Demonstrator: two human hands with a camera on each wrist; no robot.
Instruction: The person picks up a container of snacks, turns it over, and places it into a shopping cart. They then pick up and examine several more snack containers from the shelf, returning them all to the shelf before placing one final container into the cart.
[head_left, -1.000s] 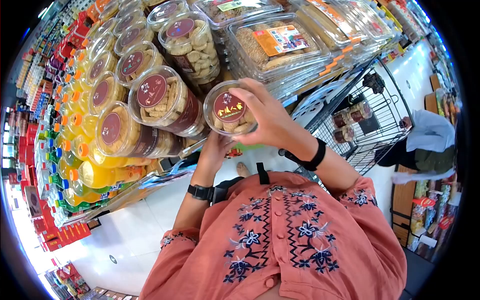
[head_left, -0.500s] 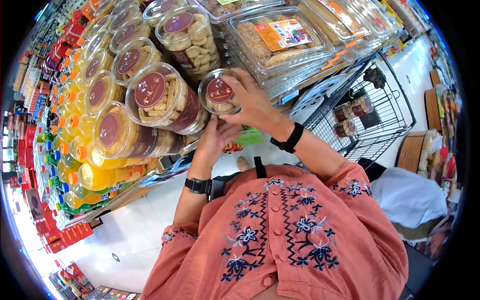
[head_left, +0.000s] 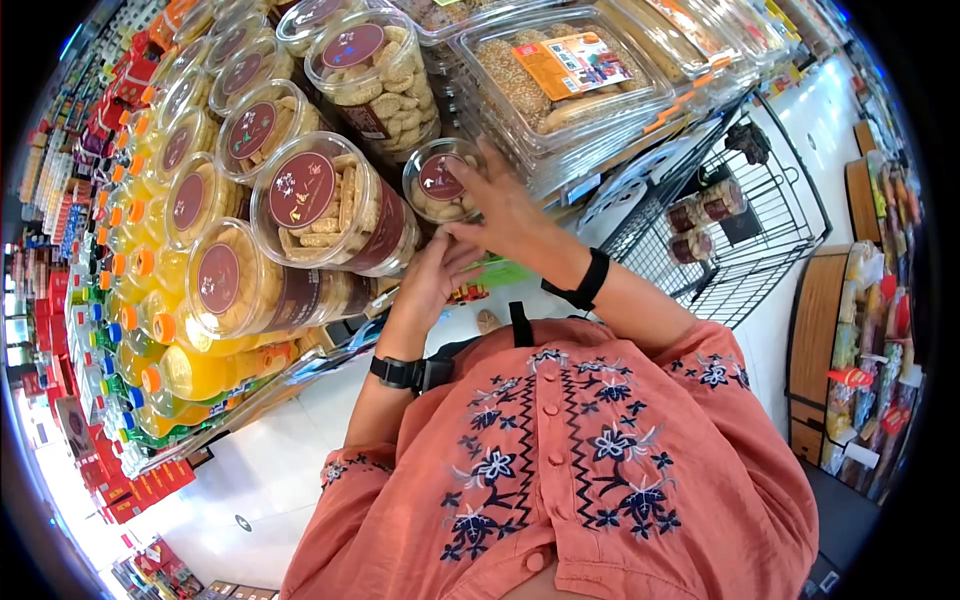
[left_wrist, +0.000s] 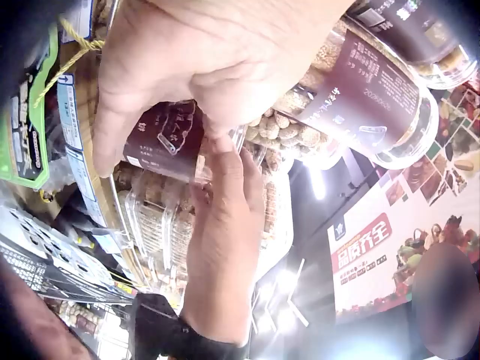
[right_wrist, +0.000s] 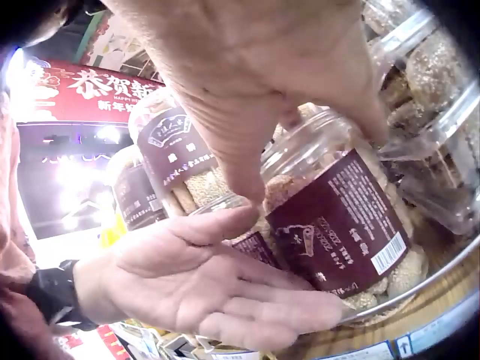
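A clear plastic jar (head_left: 440, 180) of cookies, with a dark red round lid label and a dark red wrap label, stands at the front edge of the display. My right hand (head_left: 507, 208) holds it from above, thumb on one side of the lid and fingers on the other. Its lower part shows in the right wrist view, where the jar (right_wrist: 337, 225) sits upright on a wooden surface. My left hand (right_wrist: 217, 281) lies palm up with straight fingers beside the jar's base. Taller stacked jars (head_left: 320, 200) stand just left of it.
Clear boxes of sesame pastries (head_left: 560, 80) are stacked on the right of the jar. Orange juice bottles (head_left: 195, 375) line the display's left end. A wire shopping cart (head_left: 750, 270) with several similar jars stands at the right, and shelves of packaged goods (head_left: 870, 370) lie beyond.
The jar has moved away from my body and lower, onto the display, with my right hand on it. My left hand has come off its underside. A passer-by has left view at the right.
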